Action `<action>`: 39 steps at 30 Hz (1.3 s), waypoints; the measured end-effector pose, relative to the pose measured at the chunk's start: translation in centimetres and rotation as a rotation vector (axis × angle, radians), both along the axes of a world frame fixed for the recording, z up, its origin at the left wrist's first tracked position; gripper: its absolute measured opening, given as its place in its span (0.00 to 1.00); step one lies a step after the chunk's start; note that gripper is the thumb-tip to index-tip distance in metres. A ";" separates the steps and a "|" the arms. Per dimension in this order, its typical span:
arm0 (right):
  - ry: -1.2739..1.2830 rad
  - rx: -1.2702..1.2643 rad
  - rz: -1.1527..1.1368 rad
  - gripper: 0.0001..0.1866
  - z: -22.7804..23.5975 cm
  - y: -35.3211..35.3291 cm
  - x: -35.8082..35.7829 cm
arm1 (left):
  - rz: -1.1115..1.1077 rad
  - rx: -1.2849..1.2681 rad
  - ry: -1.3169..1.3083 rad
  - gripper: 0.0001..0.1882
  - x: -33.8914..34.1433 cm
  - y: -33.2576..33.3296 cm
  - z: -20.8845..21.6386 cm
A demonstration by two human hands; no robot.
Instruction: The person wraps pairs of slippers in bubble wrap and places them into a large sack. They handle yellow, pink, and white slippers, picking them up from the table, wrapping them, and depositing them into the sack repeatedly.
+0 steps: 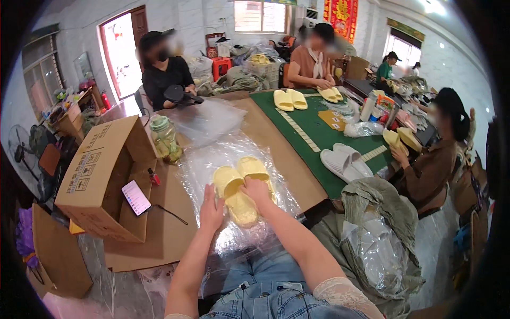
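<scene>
Two smooth yellow slippers (242, 209) with broad, rounded straps lie on crinkled, glossy clear plastic (234, 242) near the near edge of the cardboard-covered surface (169, 234). The left hand (211, 211) lies alongside them, its grip loose, fingers straight. The right hand (257, 190) covers part of the pair; its fingertips are hidden, so whether that grip is closed cannot be told. Toward the left edge, a boxy carton (98, 170) stands beside a glass jar (166, 139), its contents perhaps leafy.

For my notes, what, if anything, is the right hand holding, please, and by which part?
The right hand touches a yellow slipper near its strap; grip is unclear.
</scene>
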State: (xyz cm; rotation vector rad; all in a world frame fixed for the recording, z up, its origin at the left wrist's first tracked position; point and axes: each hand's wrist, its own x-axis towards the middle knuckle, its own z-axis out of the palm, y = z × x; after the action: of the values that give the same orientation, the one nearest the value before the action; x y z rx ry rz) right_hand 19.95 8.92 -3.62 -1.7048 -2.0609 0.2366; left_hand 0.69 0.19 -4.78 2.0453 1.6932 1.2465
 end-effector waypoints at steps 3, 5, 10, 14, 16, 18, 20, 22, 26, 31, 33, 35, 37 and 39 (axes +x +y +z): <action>-0.022 -0.071 0.076 0.17 0.7 -2.2 1.3 | -0.005 -0.041 -0.092 0.34 -0.2 0.0 0.1; -0.043 -0.066 0.132 0.18 1.1 -4.5 3.0 | -0.013 -0.067 -0.181 0.33 0.3 -0.2 0.6; -0.093 -0.119 0.181 0.17 4.7 -11.5 7.9 | -0.047 -0.049 -0.260 0.31 0.1 0.1 -0.3; -0.062 -0.088 0.064 0.16 11.7 -17.9 15.3 | -0.047 -0.100 -0.300 0.31 0.4 -0.1 -0.3; -0.017 -0.056 -0.113 0.15 16.5 -20.9 20.3 | -0.055 -0.124 -0.253 0.31 0.5 -0.4 0.6; 0.102 -0.089 -0.360 0.14 20.7 -23.3 24.5 | -0.047 -0.092 -0.206 0.30 -0.7 0.4 -0.9; -0.049 -0.090 -0.474 0.17 22.4 -26.4 32.0 | -0.045 -0.100 -0.209 0.30 -0.1 0.8 -1.4; 0.128 -0.174 -0.576 0.20 23.1 -30.3 36.8 | -0.039 -0.097 -0.165 0.29 0.4 0.2 -0.7; 0.082 -0.473 -0.870 0.27 21.3 -36.8 41.2 | -0.032 -0.074 -0.127 0.29 0.8 0.2 -0.6; 0.130 -0.621 -0.861 0.27 9.8 -37.0 46.4 | -0.050 -0.009 -0.069 0.29 0.0 0.5 -0.9; 0.019 -0.478 -0.900 0.25 7.6 -34.7 46.9 | -0.049 -0.030 -0.119 0.29 -0.5 0.7 -1.6; -0.131 -0.210 -0.994 0.25 3.2 -33.2 48.8 | -0.062 -0.048 -0.120 0.29 0.4 0.2 -0.7; -0.035 -0.279 -1.033 0.24 3.2 -31.0 48.4 | -0.042 -0.058 -0.112 0.29 -0.2 0.2 -0.9; -0.011 -0.295 -0.995 0.25 3.2 -30.6 48.6 | -0.043 -0.050 -0.108 0.29 -0.5 0.5 -1.2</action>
State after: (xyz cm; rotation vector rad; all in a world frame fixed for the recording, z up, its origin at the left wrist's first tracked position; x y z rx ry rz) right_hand 68.53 -21.66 -0.44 -2.6626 -0.9915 0.1986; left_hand 0.17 0.67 -6.02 1.9388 1.6072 1.2634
